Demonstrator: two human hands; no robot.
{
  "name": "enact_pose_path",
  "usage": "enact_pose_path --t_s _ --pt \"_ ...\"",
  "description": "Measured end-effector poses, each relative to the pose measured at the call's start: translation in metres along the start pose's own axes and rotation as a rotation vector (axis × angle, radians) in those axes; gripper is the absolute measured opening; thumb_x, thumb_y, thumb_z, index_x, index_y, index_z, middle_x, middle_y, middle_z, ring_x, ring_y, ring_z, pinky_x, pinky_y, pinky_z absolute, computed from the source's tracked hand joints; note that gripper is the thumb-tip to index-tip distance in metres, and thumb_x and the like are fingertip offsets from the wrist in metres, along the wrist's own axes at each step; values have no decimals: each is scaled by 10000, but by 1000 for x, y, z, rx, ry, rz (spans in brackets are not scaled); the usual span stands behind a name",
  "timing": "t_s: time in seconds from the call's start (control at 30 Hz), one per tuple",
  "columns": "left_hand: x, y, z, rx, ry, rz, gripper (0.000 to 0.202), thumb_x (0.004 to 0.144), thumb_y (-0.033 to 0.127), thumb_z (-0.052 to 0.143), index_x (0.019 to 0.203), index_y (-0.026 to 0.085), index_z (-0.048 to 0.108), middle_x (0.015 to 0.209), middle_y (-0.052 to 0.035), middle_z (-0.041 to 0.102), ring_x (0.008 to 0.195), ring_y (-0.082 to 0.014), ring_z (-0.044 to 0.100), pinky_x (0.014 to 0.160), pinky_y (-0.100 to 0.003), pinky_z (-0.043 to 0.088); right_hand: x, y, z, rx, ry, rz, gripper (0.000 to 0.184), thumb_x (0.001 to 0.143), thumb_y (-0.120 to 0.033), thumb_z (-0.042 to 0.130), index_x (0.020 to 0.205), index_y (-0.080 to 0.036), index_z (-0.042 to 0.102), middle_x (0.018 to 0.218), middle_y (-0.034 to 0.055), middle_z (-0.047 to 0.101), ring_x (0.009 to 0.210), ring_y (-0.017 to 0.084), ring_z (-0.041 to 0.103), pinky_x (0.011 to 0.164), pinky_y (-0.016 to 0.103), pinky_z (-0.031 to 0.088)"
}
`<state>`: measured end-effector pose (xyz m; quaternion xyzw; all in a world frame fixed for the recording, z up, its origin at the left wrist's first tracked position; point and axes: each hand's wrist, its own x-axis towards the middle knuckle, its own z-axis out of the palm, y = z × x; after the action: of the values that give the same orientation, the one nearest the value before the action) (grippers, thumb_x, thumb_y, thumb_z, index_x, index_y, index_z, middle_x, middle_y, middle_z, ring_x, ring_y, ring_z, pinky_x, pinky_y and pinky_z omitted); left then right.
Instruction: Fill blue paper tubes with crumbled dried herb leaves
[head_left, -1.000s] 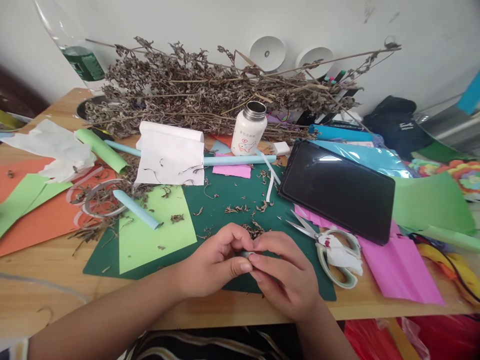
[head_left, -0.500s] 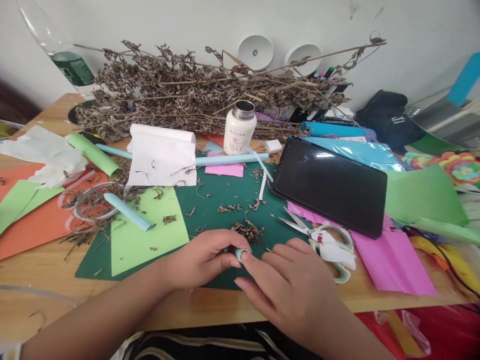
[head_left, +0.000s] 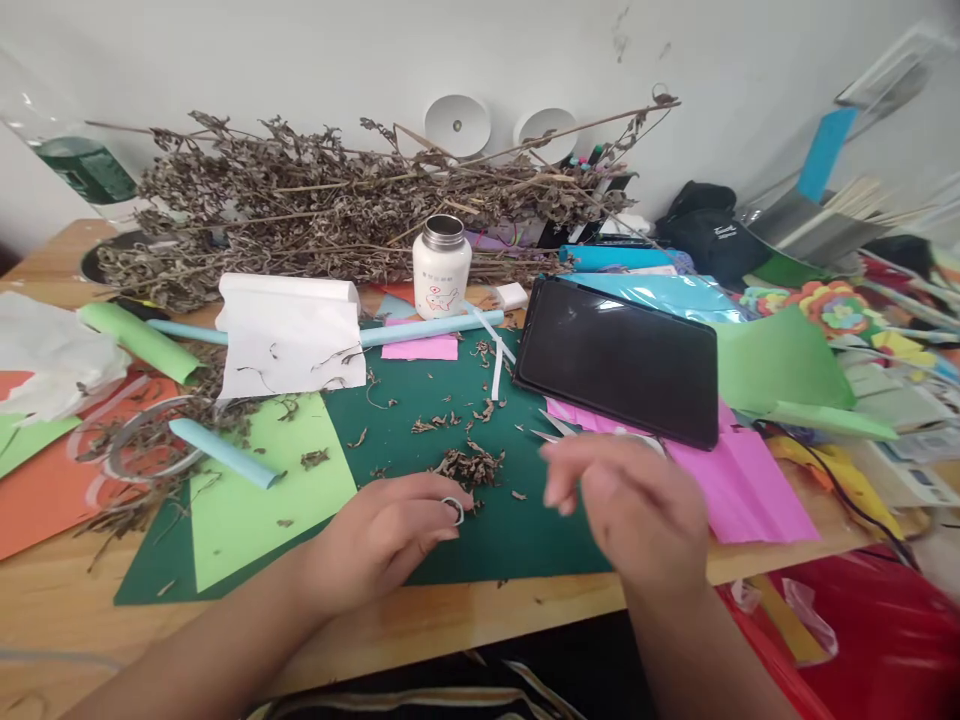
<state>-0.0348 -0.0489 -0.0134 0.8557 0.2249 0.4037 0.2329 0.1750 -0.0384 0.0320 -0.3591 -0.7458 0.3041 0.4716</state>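
In my left hand [head_left: 375, 540] is a small light-blue paper tube [head_left: 453, 510], pinched between thumb and fingers. Its open end faces me and dark dried bits show inside. A little heap of crumbled dried leaves [head_left: 471, 466] lies just beyond it on the green cutting mat [head_left: 517, 545]. My right hand [head_left: 630, 500] is raised over the mat's right side, in front of the scissors [head_left: 551, 428], whose handles it mostly hides. Its fingers look bent but are blurred, and I cannot see anything in them. Another blue paper tube [head_left: 225, 453] rests on a light-green sheet [head_left: 262, 520].
Dried branches [head_left: 300, 200] lie along the wall. Before them stands a white bottle [head_left: 441, 270] without a lid. A black tablet [head_left: 619, 355] lies at right over pink paper [head_left: 757, 490]. White paper [head_left: 292, 340] and a tape roll [head_left: 154, 440] are at left.
My right hand has drawn its fingertip away from the tube and moved up and right. My left hand still holds the tube. The view has shifted to the right.
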Motion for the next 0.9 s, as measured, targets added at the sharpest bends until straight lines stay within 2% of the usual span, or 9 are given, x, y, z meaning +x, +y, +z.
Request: enact_pose_path --t_s 0.07,0.1,0.17,0.23,0.33,0.5,0.63,0.83,0.9 --pt "3 3 -2 114 11 46 209 778 79 439 950 188 391 853 -108 616 746 -140 610 615 -223 493 9 20 -11 -96 228 157 194 839 -220 387 875 -231 577 615 -16 540 533 103 489 496 236 392" --pt "5 5 -3 174 9 61 186 776 103 455 931 188 396 828 -101 627 702 -136 615 592 -218 492 18 30 -15 -234 229 215 181 825 -250 412 849 -222 589 639 -2 554 571 120 504 530 257 404" --pt "8 11 -6 286 2 65 139 768 128 473 874 188 407 773 -86 643 617 -128 614 547 -210 484 42 48 -17 -532 84 250 179 788 -283 447 816 -214 610 767 34 594 688 166 522 631 324 413" --pt "12 16 -7 357 0 49 115 754 122 483 812 186 407 721 -72 646 567 -123 606 514 -200 472 70 64 -13 -879 -96 294 211 768 -344 458 821 -233 630 941 61 581 891 256 476 747 443 357" --pt "16 20 -6 350 6 17 121 735 105 485 744 187 395 690 -55 636 544 -107 587 498 -182 454 106 87 2 -1169 -334 425 323 769 -434 422 920 -228 619 1085 94 498 1010 318 381 780 520 293" --pt "15 18 2 275 45 -27 141 718 88 483 705 190 386 684 -37 622 544 -91 568 499 -171 441 133 112 27 -1213 -379 512 282 717 -315 513 912 -144 625 1107 149 455 1067 364 308 839 597 170" --pt "8 11 6 236 98 -12 156 733 97 500 788 197 395 730 -48 627 624 -109 605 534 -181 467 137 117 29 -1181 -370 552 262 735 -245 485 947 -153 609 1116 140 459 1075 350 317 860 615 140" --pt "2 5 13 52 146 -118 242 751 124 523 942 195 392 762 -56 639 704 -130 624 632 -230 500 131 112 23 -1093 -286 526 258 818 -222 331 894 -167 571 817 89 588 939 274 474 893 644 36" --pt "2 6 14 27 143 -176 242 755 146 528 962 186 411 771 -59 644 699 -133 625 645 -238 501 132 110 24 -1049 -236 489 249 832 -223 305 897 -163 538 752 70 592 846 246 524 905 628 67"
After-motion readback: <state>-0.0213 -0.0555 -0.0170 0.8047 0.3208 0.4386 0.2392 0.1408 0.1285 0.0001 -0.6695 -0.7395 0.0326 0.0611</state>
